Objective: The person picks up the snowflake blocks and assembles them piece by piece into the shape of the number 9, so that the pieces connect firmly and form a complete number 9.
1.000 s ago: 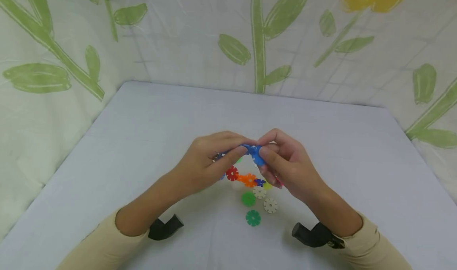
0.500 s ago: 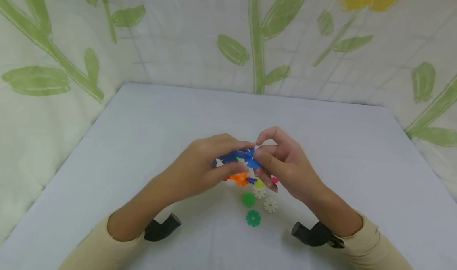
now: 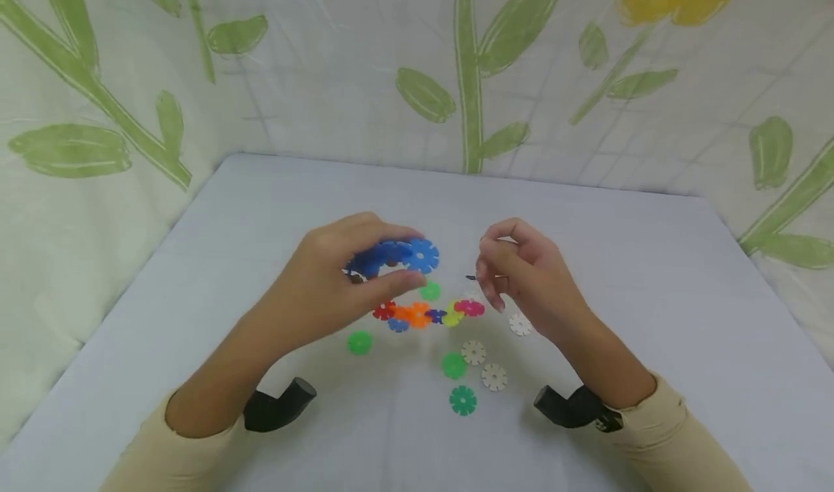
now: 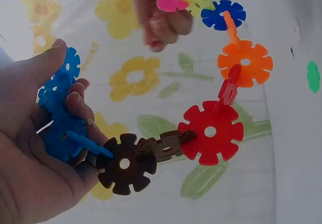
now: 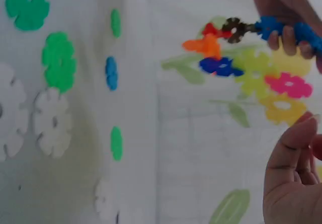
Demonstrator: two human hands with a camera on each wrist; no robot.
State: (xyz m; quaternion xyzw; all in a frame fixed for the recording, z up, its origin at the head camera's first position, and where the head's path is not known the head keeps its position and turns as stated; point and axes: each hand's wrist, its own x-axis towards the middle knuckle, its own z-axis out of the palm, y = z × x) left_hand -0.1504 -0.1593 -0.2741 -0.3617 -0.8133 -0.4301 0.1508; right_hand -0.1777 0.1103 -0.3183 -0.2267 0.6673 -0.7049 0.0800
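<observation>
A chain of interlocking snowflake discs hangs from my left hand [image 3: 345, 275], which grips its blue discs [image 3: 422, 255] between thumb and fingers. From the blue end the chain runs through brown discs [image 4: 126, 163], red discs [image 4: 210, 132], orange discs [image 4: 245, 63], a dark blue disc [image 4: 223, 15] and a yellow disc [image 4: 197, 1] to a pink disc [image 4: 172, 0]. The left palm and fingers partly hide the blue stretch. My right hand [image 3: 528, 271] is raised to the right of the chain, apart from it, with fingers loosely bent and nothing seen in them.
Loose discs lie on the white table [image 3: 586, 231]: a green disc [image 3: 360, 342], a blue disc [image 3: 398, 325], a teal disc [image 3: 463, 400], another green disc [image 3: 454, 366] and several white discs [image 3: 494, 377]. A small dark piece [image 3: 471, 277] lies near the right hand. A flower-printed curtain [image 3: 326, 65] stands behind.
My right hand has let go of the blue discs and moved slightly away. My left hand has shifted left and farther from me with the chain, uncovering more discs on the table.
</observation>
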